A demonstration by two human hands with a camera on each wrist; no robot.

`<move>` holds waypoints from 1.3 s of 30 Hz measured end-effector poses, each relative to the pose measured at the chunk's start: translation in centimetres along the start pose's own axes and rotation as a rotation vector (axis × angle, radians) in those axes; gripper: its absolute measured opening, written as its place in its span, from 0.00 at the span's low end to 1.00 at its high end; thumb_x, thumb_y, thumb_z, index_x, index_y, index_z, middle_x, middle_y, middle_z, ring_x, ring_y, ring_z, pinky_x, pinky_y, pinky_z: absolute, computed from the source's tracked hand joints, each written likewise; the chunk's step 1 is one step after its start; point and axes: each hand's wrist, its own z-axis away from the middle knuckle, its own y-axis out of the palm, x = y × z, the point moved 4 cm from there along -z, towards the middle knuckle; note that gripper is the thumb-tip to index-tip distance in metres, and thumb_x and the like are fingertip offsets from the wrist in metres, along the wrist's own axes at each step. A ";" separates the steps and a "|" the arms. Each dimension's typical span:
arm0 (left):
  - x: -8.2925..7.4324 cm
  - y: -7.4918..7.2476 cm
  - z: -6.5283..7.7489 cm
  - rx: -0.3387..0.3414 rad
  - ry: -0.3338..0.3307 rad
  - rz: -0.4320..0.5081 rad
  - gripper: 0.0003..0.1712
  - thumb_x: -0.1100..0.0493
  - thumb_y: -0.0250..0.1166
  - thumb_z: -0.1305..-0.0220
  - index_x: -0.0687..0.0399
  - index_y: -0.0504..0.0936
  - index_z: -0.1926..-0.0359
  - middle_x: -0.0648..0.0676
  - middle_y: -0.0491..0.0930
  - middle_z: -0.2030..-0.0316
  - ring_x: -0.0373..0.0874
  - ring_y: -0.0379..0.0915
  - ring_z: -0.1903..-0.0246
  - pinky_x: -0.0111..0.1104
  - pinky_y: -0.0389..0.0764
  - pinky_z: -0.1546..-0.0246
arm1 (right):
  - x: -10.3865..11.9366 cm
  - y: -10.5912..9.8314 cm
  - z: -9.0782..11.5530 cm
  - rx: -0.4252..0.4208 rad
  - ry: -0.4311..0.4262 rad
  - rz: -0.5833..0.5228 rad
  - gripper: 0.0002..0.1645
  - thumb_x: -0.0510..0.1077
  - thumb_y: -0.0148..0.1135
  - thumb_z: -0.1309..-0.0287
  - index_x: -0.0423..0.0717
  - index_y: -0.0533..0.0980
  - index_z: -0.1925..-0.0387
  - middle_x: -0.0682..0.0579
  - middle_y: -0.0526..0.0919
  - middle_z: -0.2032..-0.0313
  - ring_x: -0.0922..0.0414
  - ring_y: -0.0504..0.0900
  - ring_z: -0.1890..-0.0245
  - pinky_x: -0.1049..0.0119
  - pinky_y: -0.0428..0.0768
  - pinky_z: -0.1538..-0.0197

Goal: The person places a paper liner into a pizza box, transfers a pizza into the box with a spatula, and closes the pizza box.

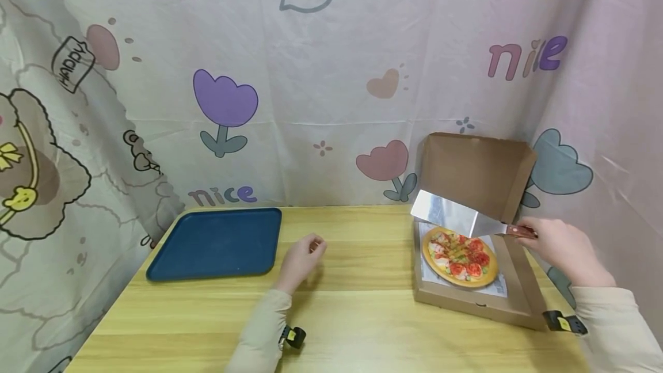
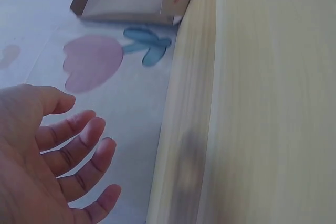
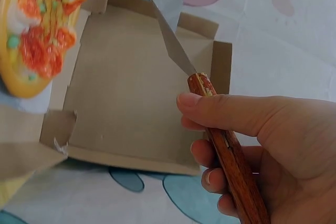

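My right hand grips the wooden handle of a spatula with a wide metal blade. In the head view the blade points left and overlaps the far edge of a toy-like pizza with red and green toppings. That pizza lies on a printed paper sheet in an opened cardboard box, whose lid stands up at the back. My left hand holds nothing; its loosely curled fingers are spread above the table, to the right of a dark blue tray.
The wooden table runs back to a patterned curtain with flowers and lettering. The tray lies at the back left and the pizza box on the right. Each wrist wears a black strap device, such as the left one.
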 end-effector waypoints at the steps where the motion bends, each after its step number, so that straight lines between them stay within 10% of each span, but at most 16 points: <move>1: 0.4 -0.5 0.0 -0.019 0.000 -0.008 0.11 0.50 0.60 0.32 0.50 0.83 0.59 0.49 0.84 0.68 0.39 0.76 0.69 0.34 0.77 0.66 | 0.3 0.1 -0.1 -0.001 -0.002 -0.004 0.12 0.44 0.70 0.48 0.42 0.80 0.63 0.49 0.84 0.74 0.55 0.78 0.77 0.57 0.73 0.76; 17: 7.0 -8.2 1.1 -0.154 -0.118 -0.140 0.19 0.42 0.57 0.31 0.50 0.84 0.57 0.47 0.81 0.76 0.38 0.73 0.77 0.32 0.71 0.73 | 5.9 2.0 -3.2 0.001 -0.059 -0.027 0.15 0.46 0.71 0.47 0.42 0.81 0.61 0.47 0.85 0.71 0.54 0.80 0.75 0.55 0.77 0.73; 39: 12.4 -17.0 3.9 -0.233 -0.373 -0.264 0.45 0.24 0.43 0.36 0.57 0.77 0.44 0.65 0.82 0.56 0.55 0.79 0.67 0.43 0.75 0.74 | 13.5 3.6 -6.7 -0.105 -0.207 -0.089 0.09 0.46 0.72 0.48 0.48 0.81 0.68 0.55 0.82 0.76 0.60 0.75 0.78 0.63 0.71 0.76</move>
